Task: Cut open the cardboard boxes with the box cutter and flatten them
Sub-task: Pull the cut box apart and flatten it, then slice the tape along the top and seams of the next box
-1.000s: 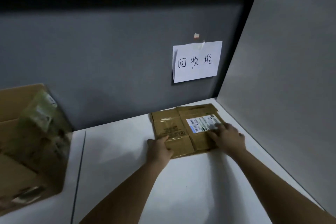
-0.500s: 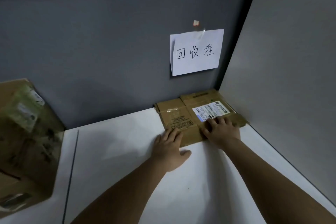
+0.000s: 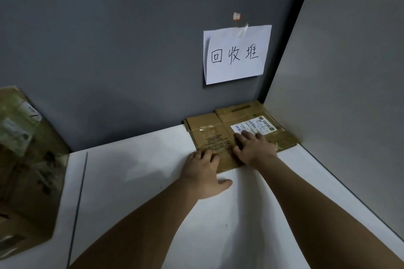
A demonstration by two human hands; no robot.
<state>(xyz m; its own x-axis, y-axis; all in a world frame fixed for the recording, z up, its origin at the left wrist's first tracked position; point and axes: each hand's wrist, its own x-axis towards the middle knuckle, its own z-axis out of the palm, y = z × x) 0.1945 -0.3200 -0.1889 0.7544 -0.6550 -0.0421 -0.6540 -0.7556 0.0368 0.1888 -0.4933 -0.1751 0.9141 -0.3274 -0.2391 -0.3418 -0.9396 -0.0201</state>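
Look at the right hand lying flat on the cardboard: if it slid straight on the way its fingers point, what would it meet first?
The right hand points over the flattened box toward the corner. It would probably cross the shipping label first, then reach the grey back wall, though depth is unclear.

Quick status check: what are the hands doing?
Left hand, right hand open, pressing flattened box into corner. Box cutter not in view. Nothing in the way.

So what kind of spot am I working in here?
Probably a recycling corner at a partitioned desk: a taped paper sign reads "回收堆" (recycling pile), a flattened box lies on the white table beneath it, and grey panels form the corner.
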